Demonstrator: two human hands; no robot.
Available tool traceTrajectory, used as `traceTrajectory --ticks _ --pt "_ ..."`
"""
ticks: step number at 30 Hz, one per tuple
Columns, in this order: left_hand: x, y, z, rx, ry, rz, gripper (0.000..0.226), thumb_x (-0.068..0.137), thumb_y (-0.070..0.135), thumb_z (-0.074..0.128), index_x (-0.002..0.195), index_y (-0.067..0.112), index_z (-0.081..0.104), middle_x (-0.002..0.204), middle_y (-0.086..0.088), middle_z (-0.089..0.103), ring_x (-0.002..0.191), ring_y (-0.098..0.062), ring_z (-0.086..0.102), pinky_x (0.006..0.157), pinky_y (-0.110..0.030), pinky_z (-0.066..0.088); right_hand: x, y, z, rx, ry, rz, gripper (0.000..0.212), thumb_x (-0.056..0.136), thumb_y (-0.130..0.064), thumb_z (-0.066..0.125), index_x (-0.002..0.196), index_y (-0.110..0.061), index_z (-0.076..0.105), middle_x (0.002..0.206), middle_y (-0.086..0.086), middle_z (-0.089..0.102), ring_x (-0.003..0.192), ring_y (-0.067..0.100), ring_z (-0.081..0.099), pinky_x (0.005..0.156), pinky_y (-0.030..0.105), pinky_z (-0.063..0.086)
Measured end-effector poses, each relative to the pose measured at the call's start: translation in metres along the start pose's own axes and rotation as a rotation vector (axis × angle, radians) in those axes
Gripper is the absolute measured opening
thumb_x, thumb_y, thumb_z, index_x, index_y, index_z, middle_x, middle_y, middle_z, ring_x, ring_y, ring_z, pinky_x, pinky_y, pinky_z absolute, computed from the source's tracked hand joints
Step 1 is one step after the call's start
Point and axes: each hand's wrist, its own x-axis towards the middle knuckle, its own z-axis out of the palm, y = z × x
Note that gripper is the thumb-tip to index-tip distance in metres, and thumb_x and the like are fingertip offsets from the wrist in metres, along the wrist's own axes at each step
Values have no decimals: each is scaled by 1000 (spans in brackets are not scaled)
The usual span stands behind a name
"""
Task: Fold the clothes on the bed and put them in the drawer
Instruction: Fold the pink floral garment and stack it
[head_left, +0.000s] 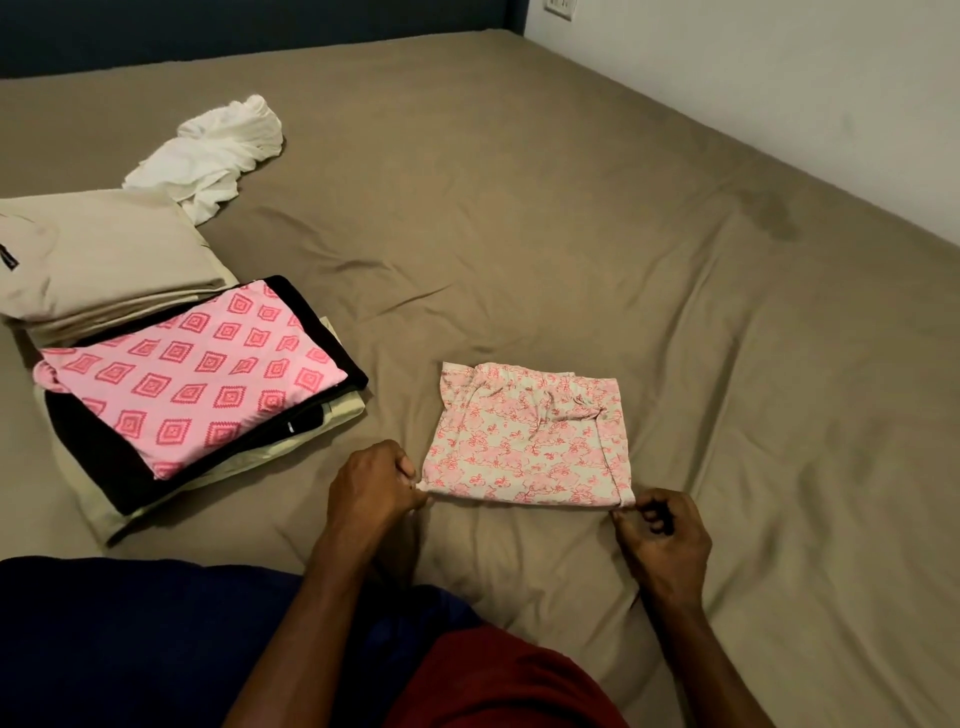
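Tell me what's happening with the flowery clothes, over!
Left hand and right hand each pinch a near corner of the folded floral garment. It lies flat on the bed. White garment unfolded. No drawer in view.

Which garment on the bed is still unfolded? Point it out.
The white garment, lying crumpled at the far left of the bed. The pink diamond-print piece and the beige one are stacked folded; the hands pinch the folded floral piece.

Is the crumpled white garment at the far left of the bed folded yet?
Not folded: the white garment lies bunched and wrinkled on the bed.
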Motion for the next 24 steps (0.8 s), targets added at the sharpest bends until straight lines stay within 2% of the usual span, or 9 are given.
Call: traceTrajectory --ticks 4,7,10,12,15,18,20,22,24 --pt "6 -2 -1 -7 -51 -6 33 58 38 98 70 25 70 67 12 69 66 -6 66 59 -26 50 2 4 2 -15 24 -18 23 78 1 83 91 -13 72 92 -2 66 80 12 64 71 32 55" --pt "4 0 -2 -24 -38 23 23 66 28 95 64 25 72 59 12 68 59 -4 66 60 -29 56 3 6 4 14 63 40 16 84 3 77 92 -11 75 93 1 67 80 12 64 72 40 54" --pt "4 -2 -4 -80 -21 3 22 69 21 93 64 23 72 53 11 67 51 -2 66 56 -25 53 1 2 5 22 79 53 18 83 3 77 89 -12 71 90 1 66 76 14 62 69 43 53" --pt "5 -3 -3 -65 -29 23 21 70 20 92 64 23 72 53 12 67 51 -1 65 57 -25 52 0 -2 4 16 64 33 24 79 -2 81 87 -16 65 88 -2 64 76 15 60 66 40 53" --pt "5 -1 0 -3 -39 55 20 70 24 91 64 24 72 56 12 67 56 -1 64 58 -25 52 0 -2 6 -88 -6 -78 32 73 -12 89 86 -18 60 88 -5 59 83 17 59 70 31 50" --pt "6 -1 3 26 -37 66 19 70 27 90 65 24 72 60 13 67 62 -4 64 57 -23 47 0 0 9 -106 23 -81 28 75 -2 86 86 -16 65 89 -3 60 85 14 60 73 31 53" --pt "7 -2 4 23 -32 62 19 70 26 90 64 24 72 60 13 67 62 -5 64 57 -23 45 1 1 11 -102 48 -62 24 78 3 82 87 -14 67 89 -1 61 83 14 61 73 25 52" --pt "7 -4 4 23 -23 64 19 70 26 89 64 24 71 59 13 67 62 -6 64 57 -23 45 1 0 12 -90 50 -45 23 81 3 79 88 -14 67 90 0 61 82 16 61 72 22 51" --pt "7 -5 5 44 0 61 20 70 26 88 64 24 69 61 13 65 63 -6 63 57 -24 43 2 -1 8 -56 49 -9 22 83 3 77 87 -15 66 89 1 61 79 15 61 68 24 51"
